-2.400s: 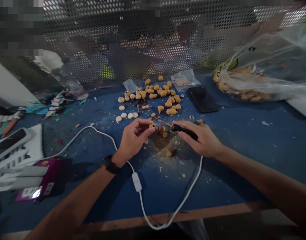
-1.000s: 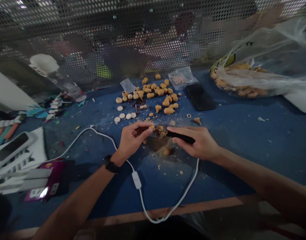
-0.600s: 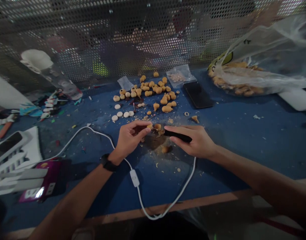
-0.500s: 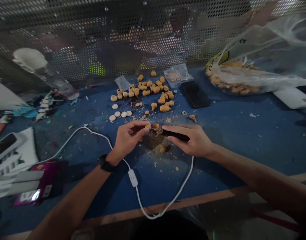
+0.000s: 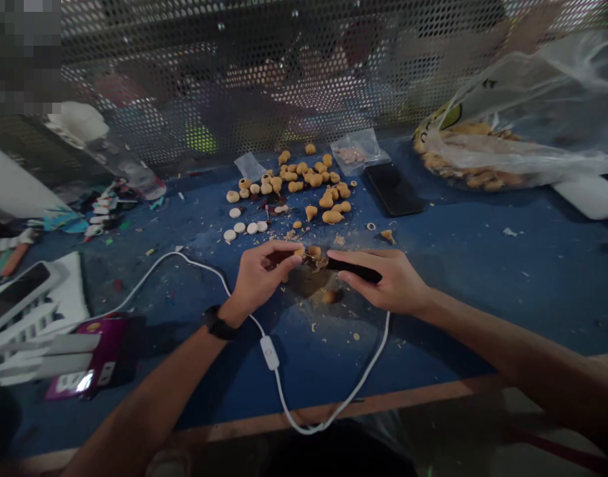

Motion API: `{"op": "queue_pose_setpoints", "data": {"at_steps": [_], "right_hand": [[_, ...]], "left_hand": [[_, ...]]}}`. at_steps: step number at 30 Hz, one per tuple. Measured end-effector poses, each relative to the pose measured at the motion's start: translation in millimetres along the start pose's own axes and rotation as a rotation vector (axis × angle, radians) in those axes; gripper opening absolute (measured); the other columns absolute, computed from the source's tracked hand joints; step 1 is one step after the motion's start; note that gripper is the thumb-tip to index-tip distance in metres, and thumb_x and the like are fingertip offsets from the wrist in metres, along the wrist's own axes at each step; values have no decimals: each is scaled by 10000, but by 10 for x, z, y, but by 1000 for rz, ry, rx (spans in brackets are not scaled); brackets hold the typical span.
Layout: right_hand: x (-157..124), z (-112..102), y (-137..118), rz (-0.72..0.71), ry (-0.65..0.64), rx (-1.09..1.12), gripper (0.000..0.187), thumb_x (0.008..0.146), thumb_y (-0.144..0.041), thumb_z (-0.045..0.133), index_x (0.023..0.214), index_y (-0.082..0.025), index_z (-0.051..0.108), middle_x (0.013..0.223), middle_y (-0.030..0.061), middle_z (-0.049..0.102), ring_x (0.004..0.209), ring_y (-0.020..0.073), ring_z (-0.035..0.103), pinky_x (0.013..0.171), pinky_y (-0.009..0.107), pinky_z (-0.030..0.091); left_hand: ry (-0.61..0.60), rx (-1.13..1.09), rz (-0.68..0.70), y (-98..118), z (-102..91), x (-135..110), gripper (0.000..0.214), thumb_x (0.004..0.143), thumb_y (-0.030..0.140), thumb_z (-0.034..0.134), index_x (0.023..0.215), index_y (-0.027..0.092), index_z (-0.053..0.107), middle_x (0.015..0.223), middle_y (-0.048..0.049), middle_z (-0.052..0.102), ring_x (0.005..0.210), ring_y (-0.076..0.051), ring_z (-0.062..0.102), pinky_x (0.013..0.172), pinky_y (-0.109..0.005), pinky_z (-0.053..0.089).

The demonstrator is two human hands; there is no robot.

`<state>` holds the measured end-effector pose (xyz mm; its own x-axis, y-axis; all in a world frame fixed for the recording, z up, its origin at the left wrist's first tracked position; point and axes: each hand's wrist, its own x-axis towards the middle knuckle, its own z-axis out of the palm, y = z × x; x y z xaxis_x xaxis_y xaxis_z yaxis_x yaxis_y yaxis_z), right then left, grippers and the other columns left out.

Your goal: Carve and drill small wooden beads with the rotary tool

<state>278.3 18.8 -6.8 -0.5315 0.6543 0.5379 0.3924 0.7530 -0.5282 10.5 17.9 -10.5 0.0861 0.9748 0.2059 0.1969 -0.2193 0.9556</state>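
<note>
My left hand pinches a small tan bead, my right hand clenches a black handle, long axis near level, end pointing left at the bead

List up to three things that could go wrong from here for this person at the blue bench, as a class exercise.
The left hand pinches a small gourd piece close to the tip of the black-handled tool in the right hand, so a slip could catch the fingertips. The loose white cable loops just below both hands and might snag a wrist, jerking the work. Scattered shavings could hide a dropped piece.
</note>
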Motion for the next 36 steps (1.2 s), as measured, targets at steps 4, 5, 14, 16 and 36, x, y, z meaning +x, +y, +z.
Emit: {"op": "queue_pose_setpoints", "data": {"at_steps": [4,5,14,16,36], "right_hand": [[-6,6,8,9,1,-2,368,1021,-252,621,1379,-241,705,1111,69,825,821,169,780,723,267,609],[-8,8,10,13,1,-2,367,1021,-255,621,1379,-244,705,1114,68,825,813,167,780,721,267,610],[-8,2,14,24,-4,-21,388,1017,-263,628,1397,-253,704,1119,79,828,824,199,792,692,283,630],[-8,-1,11,31,-9,-35,387,1018,-270,628,1398,-255,703,1123,82,828,849,210,798,716,296,642],[-21,8,7,19,-2,-34,390,1017,-259,628,1400,-277,698,1123,64,828,852,202,800,733,299,657]], "left_hand": [[3,-9,-15,13,6,-6,293,824,426,843,1006,198,830,961,-80,837,838,-185,784,734,-276,643],[5,-9,-19,16,7,-8,297,823,431,844,1005,198,831,949,-78,837,812,-184,780,693,-268,637],[-1,-13,-64,3,11,-16,326,825,452,837,1023,194,833,945,-89,838,776,-196,783,650,-278,647],[-1,-17,-71,-2,12,-17,341,826,464,834,1028,189,832,926,-93,837,758,-199,784,625,-278,644],[-3,-50,-113,10,21,-22,385,826,512,826,1018,178,825,898,-89,841,805,-234,820,690,-311,690]]}}
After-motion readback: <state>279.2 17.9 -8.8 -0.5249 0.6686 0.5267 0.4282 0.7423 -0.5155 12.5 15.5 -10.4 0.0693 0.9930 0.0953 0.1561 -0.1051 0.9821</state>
